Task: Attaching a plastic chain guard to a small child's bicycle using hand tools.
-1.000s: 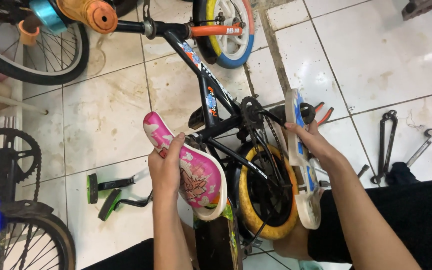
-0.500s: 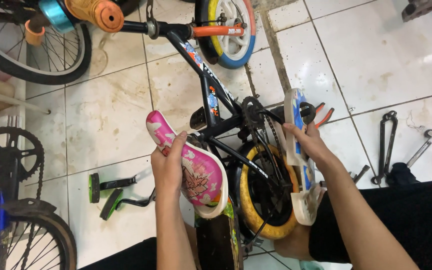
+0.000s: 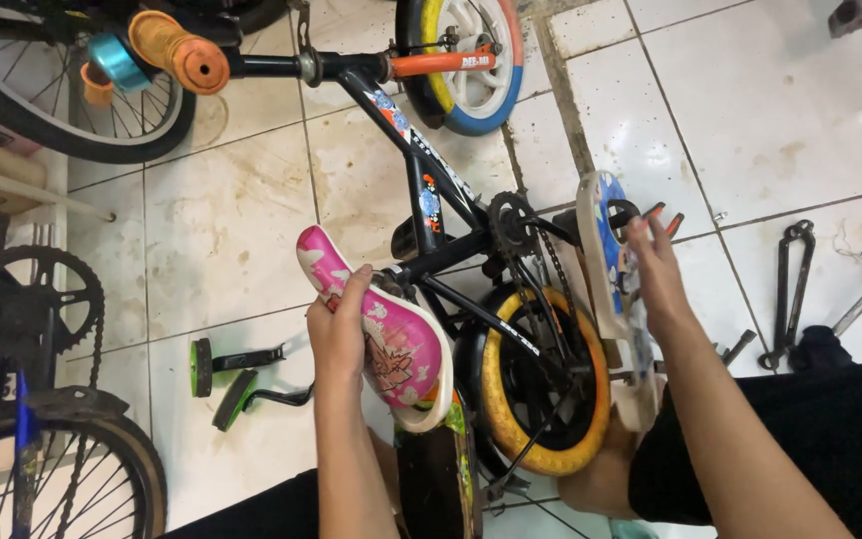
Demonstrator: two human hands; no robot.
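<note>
Head view. Left hand (image 3: 339, 324) wraps the edge of a pink saddle (image 3: 383, 341), fingers curled over its glossy printed top, thumb hidden beneath. Right hand (image 3: 656, 271) presses flat, fingers extended, against a white plastic chain guard (image 3: 601, 262) with a blue round sticker; whether it pinches the guard cannot be told. Between the grips: black frame (image 3: 429, 205) bearing small orange-blue decals, bare chain (image 3: 533, 289), yellow rubber tyre (image 3: 506, 419). Left of the saddle grip, two green-rimmed training wheels (image 3: 221, 374) lie on stained white tile. Right of the guard grip, metal wrenches (image 3: 788, 289).
</note>
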